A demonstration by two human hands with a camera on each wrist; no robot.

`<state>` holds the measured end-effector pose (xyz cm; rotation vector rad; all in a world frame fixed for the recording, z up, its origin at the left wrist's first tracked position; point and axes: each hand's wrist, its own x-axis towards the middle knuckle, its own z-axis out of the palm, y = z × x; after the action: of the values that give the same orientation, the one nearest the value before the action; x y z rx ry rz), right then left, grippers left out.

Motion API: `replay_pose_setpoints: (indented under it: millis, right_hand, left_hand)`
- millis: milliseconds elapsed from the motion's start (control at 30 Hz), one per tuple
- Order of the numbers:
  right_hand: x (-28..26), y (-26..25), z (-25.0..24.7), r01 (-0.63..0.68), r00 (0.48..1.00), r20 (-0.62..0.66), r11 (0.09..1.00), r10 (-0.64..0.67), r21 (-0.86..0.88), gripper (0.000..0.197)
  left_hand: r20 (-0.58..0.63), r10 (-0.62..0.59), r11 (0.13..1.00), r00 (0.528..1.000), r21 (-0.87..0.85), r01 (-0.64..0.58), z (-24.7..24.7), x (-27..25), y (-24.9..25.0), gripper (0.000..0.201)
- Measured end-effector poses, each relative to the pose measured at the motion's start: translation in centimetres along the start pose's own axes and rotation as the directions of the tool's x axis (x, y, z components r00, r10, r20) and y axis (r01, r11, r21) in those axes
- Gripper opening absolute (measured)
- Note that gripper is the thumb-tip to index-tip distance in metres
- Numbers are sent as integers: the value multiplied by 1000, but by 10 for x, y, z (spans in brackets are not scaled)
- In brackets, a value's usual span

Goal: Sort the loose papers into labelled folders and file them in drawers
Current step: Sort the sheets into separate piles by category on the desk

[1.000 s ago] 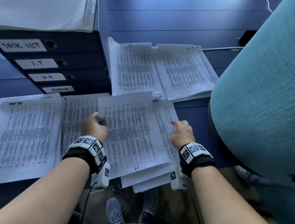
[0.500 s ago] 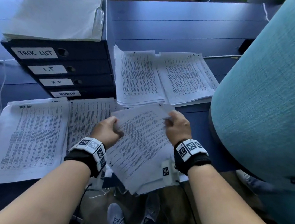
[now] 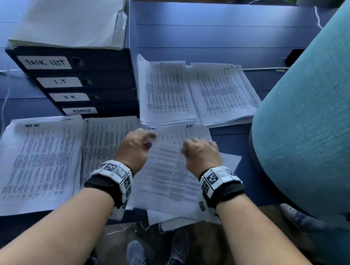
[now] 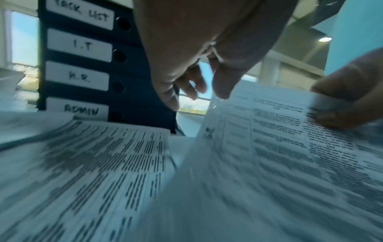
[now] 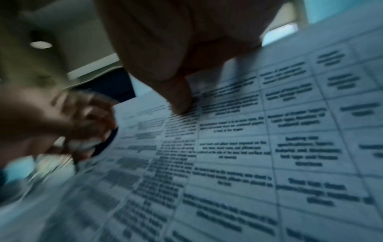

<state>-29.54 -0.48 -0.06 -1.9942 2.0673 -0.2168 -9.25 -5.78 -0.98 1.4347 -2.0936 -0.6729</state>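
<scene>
Left hand (image 3: 134, 147): though blurred, I see loosely curled fingers above the top sheet (image 3: 171, 175), empty.
Right hand (image 3: 202, 155): fingertips pressing that sheet; I cannot tell the grip.

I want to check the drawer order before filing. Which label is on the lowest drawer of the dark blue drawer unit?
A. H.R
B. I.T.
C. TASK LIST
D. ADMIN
D: on the drawer unit the ADMIN label sits lowest, under the H.R. label; the left wrist view shows the same order.
</scene>
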Motion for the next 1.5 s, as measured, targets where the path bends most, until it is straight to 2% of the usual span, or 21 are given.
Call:
replay_pose_setpoints:
  millis: [33,100,167,233,333,433,533,633,767,900,933,1000,1067,1100,1167,1233,1300,1400,1500]
  right_hand:
    - [0,3,-3,-59,998,-20,997,60,41,15]
    - [1,13,-7,-245,967,-33,955,254,170,16]
    - [4,27,-7,-400,907,2,859,422,321,10]
    - [6,39,-2,-486,857,57,767,512,419,9]
    - [8,48,11,-543,824,108,723,556,426,9]
    - [7,49,21,-575,810,141,726,569,376,9]
    - [8,49,25,-589,805,175,723,567,363,21]
    - [8,55,30,-590,803,228,679,551,436,23]
    - [7,65,36,-580,794,221,596,567,555,21]
    - [9,68,30,-567,790,199,567,580,597,23]
    - [11,68,28,-560,787,188,553,588,617,25]
    - [15,66,24,-537,785,165,521,598,664,25]
    - [21,64,20,-490,796,127,507,592,709,22]
    - [24,62,18,-463,804,104,506,586,728,21]
    - [32,60,14,-411,809,64,484,585,773,18]
    - [39,58,11,-369,797,38,435,603,822,13]
    - [45,58,8,-335,796,20,413,605,847,7]
    - [48,60,12,-337,849,96,391,520,856,13]
    - [45,61,23,-445,869,241,468,433,763,35]
  left_hand:
    - [-42,-85,996,995,-18,84,1,0,-1,35]
    - [-58,-283,959,957,-37,281,3,-3,-7,43]
    - [3,-422,907,907,-4,422,8,-6,-19,39]
    - [74,-500,866,863,63,497,13,-11,-29,32]
    - [149,-566,822,811,172,543,17,-16,-30,27]
    - [180,-607,795,774,121,595,23,-17,-32,39]
    - [216,-627,773,748,50,633,27,-14,-33,46]
    - [177,-628,769,758,-11,639,27,-11,-31,34]
    - [119,-638,751,761,-122,649,22,-8,-39,17]
    - [37,-627,777,778,-43,629,16,-6,-43,13]
    - [14,-630,776,777,-42,629,16,-5,-43,17]
    - [-5,-646,760,763,-99,642,18,-2,-41,39]
    - [-20,-632,770,775,-124,625,19,1,-36,55]
    - [-9,-609,790,793,-98,606,20,4,-33,58]
    - [97,-552,829,828,-45,558,21,7,-29,56]
    - [213,-511,840,833,-83,537,21,11,-28,38]
    - [277,-492,817,825,-181,548,20,15,-25,16]
    - [272,-490,787,828,-270,555,18,23,-20,6]
    - [201,-518,750,831,-361,555,17,36,-15,11]
